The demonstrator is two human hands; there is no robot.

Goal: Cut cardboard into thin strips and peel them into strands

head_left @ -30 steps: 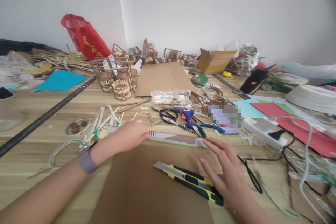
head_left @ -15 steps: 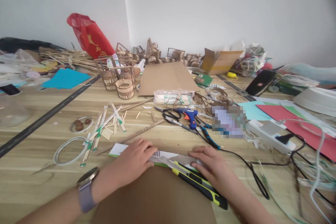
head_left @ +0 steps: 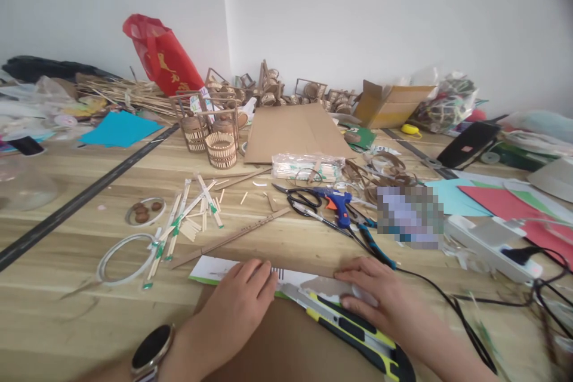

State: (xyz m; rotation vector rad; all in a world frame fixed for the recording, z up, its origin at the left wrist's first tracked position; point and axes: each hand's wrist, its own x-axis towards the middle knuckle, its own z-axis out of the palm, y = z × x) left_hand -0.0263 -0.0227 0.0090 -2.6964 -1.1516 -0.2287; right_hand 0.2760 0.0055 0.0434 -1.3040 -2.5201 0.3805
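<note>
A white card strip (head_left: 212, 267) with a barcode and a green edge lies across the front of the table, its white face torn to grey toward the right. My left hand (head_left: 244, 301) is closed over its middle, fingers bent across the barcode, thumb hidden. Around its right end my right hand (head_left: 378, 289) is closed, fingers on the far side and thumb nearer me. A yellow and black utility knife (head_left: 351, 327), blade out to the left, lies between my hands, partly beneath the right one. Below is a brown cardboard sheet (head_left: 264, 346).
Beyond my hands lie a blue glue gun (head_left: 342, 209), black scissors (head_left: 304, 198) and pliers (head_left: 373, 245) with a black cable. Paper-wrapped sticks (head_left: 179, 221) and a white ring (head_left: 123, 259) are left. A power strip (head_left: 487, 248) stands right. Small bamboo baskets (head_left: 221, 151) stand farther back.
My left hand has shifted slightly along the strip, its fingers now flatter over the barcode. The whole view has moved a little, so most things appear farther right. The knife still lies between my hands.
</note>
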